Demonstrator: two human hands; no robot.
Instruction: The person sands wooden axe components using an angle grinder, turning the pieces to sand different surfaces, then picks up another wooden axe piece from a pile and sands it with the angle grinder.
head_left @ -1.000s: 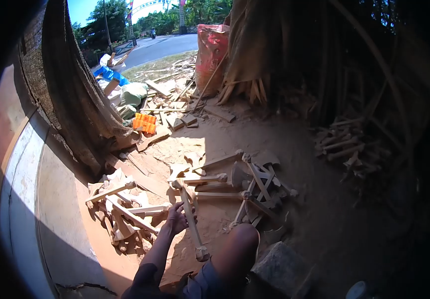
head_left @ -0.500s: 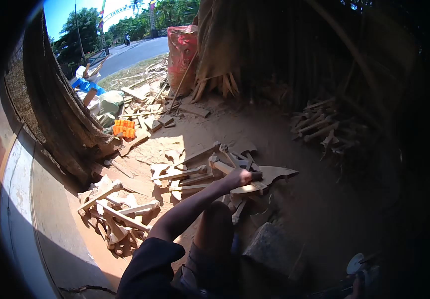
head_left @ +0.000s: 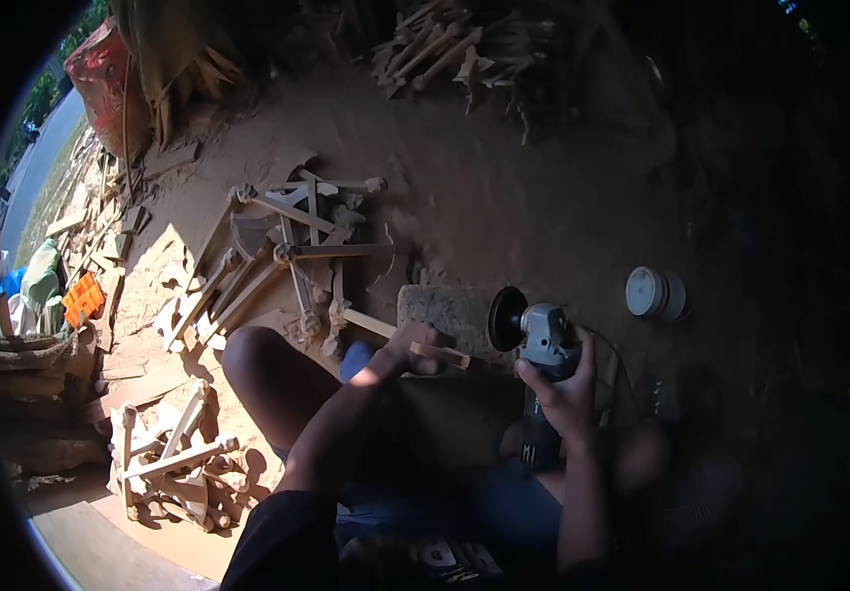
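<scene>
My left hand (head_left: 413, 347) is closed around a straight pale wooden stick (head_left: 453, 357), whose squared end sticks out to the right. Most of its middle is hidden by the fingers. My right hand (head_left: 571, 392) grips an angle grinder (head_left: 547, 340) held upright, its dark round disc (head_left: 507, 318) facing left towards the stick, with a gap between them. Behind both hands lies a rough grey block (head_left: 440, 307). Just beyond my left hand, a heap of wooden axe-shaped pieces (head_left: 287, 246) is spread on the dirt.
A second pile of wooden pieces (head_left: 174, 463) lies left of my knee, and another heap (head_left: 445, 49) sits at the far side. White round containers (head_left: 650, 294) stand to the right. Scrap wood, an orange object (head_left: 83, 298) and a red sack (head_left: 102, 84) are at the left.
My view has turned right and down. My left hand has come back from the heap with a wooden stick. The grinder has risen from the lower right to beside it.
</scene>
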